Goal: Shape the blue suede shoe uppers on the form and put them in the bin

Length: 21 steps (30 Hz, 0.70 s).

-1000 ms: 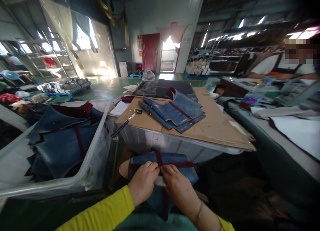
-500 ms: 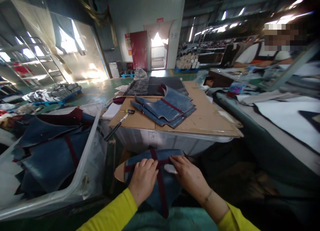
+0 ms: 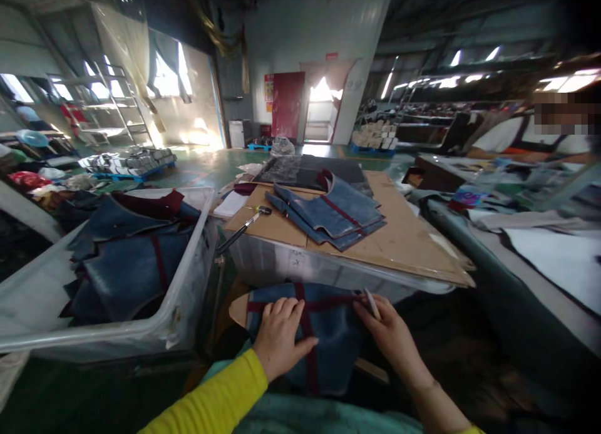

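Observation:
A blue leather-like piece (image 3: 331, 346) with crossing dark red strips lies in front of me, over a tan board (image 3: 239, 310) that shows at its left end. My left hand (image 3: 283, 334) rests flat on the piece, fingers stretched over the strip crossing and thumb out to the right. At the right end of the crosswise strip is my right hand (image 3: 387, 324), its fingers closed around a slim pale tool (image 3: 372, 304) that points up. The tool's exact kind cannot be made out. The right fingertips touch the edge of the piece.
Beyond the work, cardboard (image 3: 399, 233) covers a bin, with a hammer (image 3: 246, 227) and stacked blue pieces (image 3: 328, 211) on it. A white bin (image 3: 188, 277) of similar pieces stands left. At right is a worktable (image 3: 516, 258); a person (image 3: 511, 133) is behind it.
My right hand has slid right along the red strip to the piece's end, and the pale tool has turned upright. My left thumb has spread outward. The view has shifted left.

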{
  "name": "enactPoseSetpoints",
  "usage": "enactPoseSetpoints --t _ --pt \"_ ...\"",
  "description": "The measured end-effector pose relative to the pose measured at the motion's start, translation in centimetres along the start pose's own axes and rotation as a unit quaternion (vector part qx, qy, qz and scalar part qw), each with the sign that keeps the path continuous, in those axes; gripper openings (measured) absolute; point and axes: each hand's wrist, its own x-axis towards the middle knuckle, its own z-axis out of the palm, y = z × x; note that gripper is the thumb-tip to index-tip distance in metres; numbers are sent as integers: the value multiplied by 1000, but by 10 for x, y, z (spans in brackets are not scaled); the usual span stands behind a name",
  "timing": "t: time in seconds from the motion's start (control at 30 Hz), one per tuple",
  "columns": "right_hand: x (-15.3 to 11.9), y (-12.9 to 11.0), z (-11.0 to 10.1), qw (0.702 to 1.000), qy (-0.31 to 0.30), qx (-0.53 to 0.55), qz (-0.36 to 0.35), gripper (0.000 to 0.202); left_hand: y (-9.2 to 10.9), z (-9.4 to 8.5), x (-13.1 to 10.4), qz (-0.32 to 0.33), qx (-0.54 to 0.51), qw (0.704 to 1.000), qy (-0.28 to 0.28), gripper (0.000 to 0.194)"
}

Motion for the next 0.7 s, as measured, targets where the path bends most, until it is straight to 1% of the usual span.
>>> enactPoseSetpoints --t 0.1,0.17,0.23,0.27,0.3,0.33,0.37,0.43,0.5,0.53,0.6,0.63,0.67,0.7 --pt "11 -67 -10 996 -20 29 -85 26 -4 -11 -10 -26 -40 999 7 79" --pt "15 -117 -15 986 -44 46 -151 22 -6 -24 -20 -32 -66 997 18 91" --pt "15 -162 -14 974 -57 66 -207 14 -9 -39 -34 -38 -83 995 39 104" --pt "14 -182 -11 969 -60 78 -227 11 -12 -47 -40 -46 -86 993 59 107" --pt "13 -200 -6 964 -64 93 -242 8 -17 -54 -47 -60 -87 990 91 107" --pt "12 -216 1 958 -69 110 -254 5 -22 -61 -53 -76 -86 984 135 102" --pt "11 -230 8 952 -78 130 -266 4 -30 -68 -58 -93 -86 975 181 93" --pt "12 -253 24 936 -105 168 -290 6 -48 -79 -64 -120 -100 954 256 65" --pt "18 -269 38 920 -131 193 -316 9 -67 -89 -67 -145 -123 940 282 35" --pt "21 -274 43 915 -136 196 -326 12 -75 -95 -68 -158 -132 936 286 26" --pt "30 -277 46 914 -131 184 -336 18 -89 -110 -70 -181 -122 925 310 25" --pt "34 -275 44 917 -124 173 -338 22 -94 -122 -72 -189 -102 920 327 27" --pt "37 -271 40 919 -119 160 -340 26 -99 -137 -76 -194 -71 915 346 28" --pt "40 -265 34 921 -116 147 -342 29 -106 -157 -79 -197 -32 911 361 30"
